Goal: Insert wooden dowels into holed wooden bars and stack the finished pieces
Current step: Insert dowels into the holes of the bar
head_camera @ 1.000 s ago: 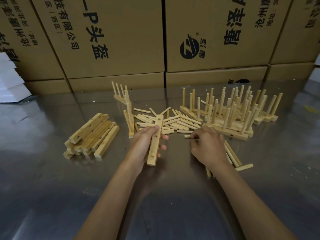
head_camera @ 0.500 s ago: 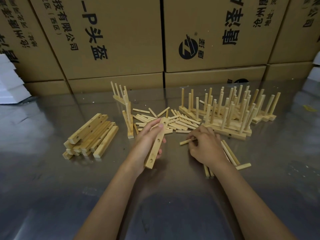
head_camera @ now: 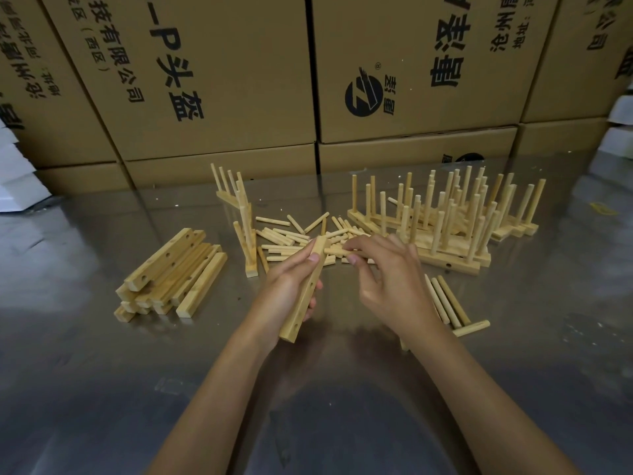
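Note:
My left hand [head_camera: 286, 289] grips a holed wooden bar [head_camera: 305, 296], tilted with its far end raised above the table. My right hand [head_camera: 387, 279] pinches a wooden dowel [head_camera: 334, 250] whose tip sits at the bar's upper end. Loose dowels [head_camera: 287, 234] lie scattered just beyond both hands. A stack of bare holed bars [head_camera: 171, 272] lies to the left. Finished bars with upright dowels [head_camera: 455, 228] are piled at the right, and two more finished pieces [head_camera: 239, 214] stand behind the loose dowels.
The work surface is a shiny metal table [head_camera: 102, 389]. A few dowels [head_camera: 448, 303] lie beside my right wrist. Cardboard boxes [head_camera: 411, 80] form a wall along the table's far edge. White foam pieces [head_camera: 13, 180] sit at far left.
My right hand picked a dowel off the table and carried it left to the bar's upper end. My left hand lifted and tilted the bar toward it.

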Motion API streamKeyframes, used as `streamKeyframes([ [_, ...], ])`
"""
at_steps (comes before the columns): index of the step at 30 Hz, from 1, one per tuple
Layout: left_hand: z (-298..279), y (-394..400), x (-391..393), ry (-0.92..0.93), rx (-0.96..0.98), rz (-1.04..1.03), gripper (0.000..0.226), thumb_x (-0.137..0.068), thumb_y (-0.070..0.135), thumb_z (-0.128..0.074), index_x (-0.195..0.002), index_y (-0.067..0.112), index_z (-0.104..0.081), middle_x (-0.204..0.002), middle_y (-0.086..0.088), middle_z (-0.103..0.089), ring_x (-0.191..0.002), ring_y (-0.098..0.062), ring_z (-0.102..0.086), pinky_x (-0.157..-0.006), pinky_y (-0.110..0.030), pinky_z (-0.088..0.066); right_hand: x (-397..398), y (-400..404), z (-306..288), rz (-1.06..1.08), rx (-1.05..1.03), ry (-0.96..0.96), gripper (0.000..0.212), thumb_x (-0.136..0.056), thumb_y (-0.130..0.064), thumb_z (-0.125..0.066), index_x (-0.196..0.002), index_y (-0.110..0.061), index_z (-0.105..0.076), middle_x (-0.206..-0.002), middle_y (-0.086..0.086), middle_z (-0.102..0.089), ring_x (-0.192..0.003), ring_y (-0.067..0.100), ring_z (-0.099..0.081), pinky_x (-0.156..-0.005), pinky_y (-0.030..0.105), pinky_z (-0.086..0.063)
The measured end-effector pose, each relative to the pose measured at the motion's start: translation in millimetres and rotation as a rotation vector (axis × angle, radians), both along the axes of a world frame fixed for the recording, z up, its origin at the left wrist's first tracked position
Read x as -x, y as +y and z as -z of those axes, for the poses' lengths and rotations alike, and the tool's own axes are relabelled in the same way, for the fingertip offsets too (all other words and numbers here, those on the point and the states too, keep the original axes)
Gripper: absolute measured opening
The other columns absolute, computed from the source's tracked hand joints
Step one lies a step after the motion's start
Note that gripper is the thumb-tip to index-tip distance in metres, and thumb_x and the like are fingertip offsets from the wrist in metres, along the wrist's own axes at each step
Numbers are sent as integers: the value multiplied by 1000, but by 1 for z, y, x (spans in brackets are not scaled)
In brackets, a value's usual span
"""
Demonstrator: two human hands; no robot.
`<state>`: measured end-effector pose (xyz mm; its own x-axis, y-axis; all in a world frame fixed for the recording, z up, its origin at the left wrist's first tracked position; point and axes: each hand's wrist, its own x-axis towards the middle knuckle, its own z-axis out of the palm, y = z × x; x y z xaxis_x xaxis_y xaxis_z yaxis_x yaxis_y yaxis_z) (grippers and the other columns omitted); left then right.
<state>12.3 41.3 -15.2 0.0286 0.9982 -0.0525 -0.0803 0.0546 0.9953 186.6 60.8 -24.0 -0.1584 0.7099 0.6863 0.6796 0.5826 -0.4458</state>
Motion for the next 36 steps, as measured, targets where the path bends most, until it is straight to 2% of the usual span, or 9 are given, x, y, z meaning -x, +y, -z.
streamKeyframes([
  [7, 2, -5, -6, 132, -36, -17, 31, -101, 37, -55, -126, 53, -61, -69, 2, -58, -56, -11, -49, -51, -23, -40, -1, -2, 2, 12, 22, 30, 16, -89, -7, -61, -94, -21, -68, -88, -11, -68, -87, 15, -55, -80, 31, -32],
  [11, 0, -8, -9, 154, -52, -19, 34, -102, 35, -53, -133, 48, -57, -72, 0, -56, -58, -10, -49, -53, -22, -40, 0, -4, 2, -18, 82, 154, 17, -88, -7, -62, -90, -21, -71, -84, -13, -70, -79, 8, -63, -75, 33, -50],
  [18, -4, -7, -8, 217, -103, -55, 35, -102, 31, -53, -135, 40, -58, -69, 21, -64, -58, 2, -54, -50, -15, -43, 1, -5, 2, -20, 216, 243, 16, -91, -21, -65, -100, -32, -72, -89, -17, -72, -78, 8, -66, -74, 37, -56],
  [21, -4, -2, -10, 172, -80, -134, 36, -102, 30, -53, -137, 35, -57, -91, 9, -65, -66, -6, -56, -50, -16, -45, 4, -3, -3, -30, 294, 261, 37, -92, -31, -65, -128, -38, -58, -101, -17, -70, -104, 12, -62, -101, 45, -45],
  [23, -3, 1, -6, 106, -37, -215, 36, -103, 29, -53, -138, 33, -56, -87, 2, -62, -66, -11, -54, -46, -17, -45, -1, 1, -5, 3, 306, 327, 39, -94, -30, -62, -132, -34, -53, -108, -19, -66, -113, 13, -56, -106, 47, -39],
  [25, -2, 4, 1, 72, 0, -281, 36, -103, 30, -53, -139, 33, -55, -82, -1, -61, -62, -12, -52, -44, -19, -44, -15, 9, -4, 130, 310, 316, 27, -97, -19, -55, -122, -28, -61, -115, -12, -66, -115, 18, -54, -106, 47, -38],
  [28, -1, 8, 10, 68, 26, -328, 35, -103, 30, -52, -137, 31, -57, -83, -2, -62, -61, -13, -51, -45, -22, -44, -36, 16, 2, 291, 431, 50, 29, -93, -10, -53, -107, -28, -70, -123, -7, -64, -122, 20, -43, -103, 39, -28],
  [32, 1, 8, 12, 78, 30, -323, 33, -103, 30, -52, -136, 31, -58, -81, -3, -61, -61, -13, -51, -45, -22, -44, -31, 16, 9, 264, 557, -107, 29, -84, -11, -59, -94, -35, -73, -120, -13, -63, -122, 17, -39, -100, 39, -22],
  [36, 1, 9, 11, 49, 55, -331, 28, -102, 30, -53, -129, 35, -59, -78, -4, -61, -56, -14, -51, -44, -24, -44, -21, 15, 11, 281, 485, -135, 22, -87, -12, -61, -88, -32, -67, -112, -12, -59, -117, 15, -38, -80, 30, -11],
])
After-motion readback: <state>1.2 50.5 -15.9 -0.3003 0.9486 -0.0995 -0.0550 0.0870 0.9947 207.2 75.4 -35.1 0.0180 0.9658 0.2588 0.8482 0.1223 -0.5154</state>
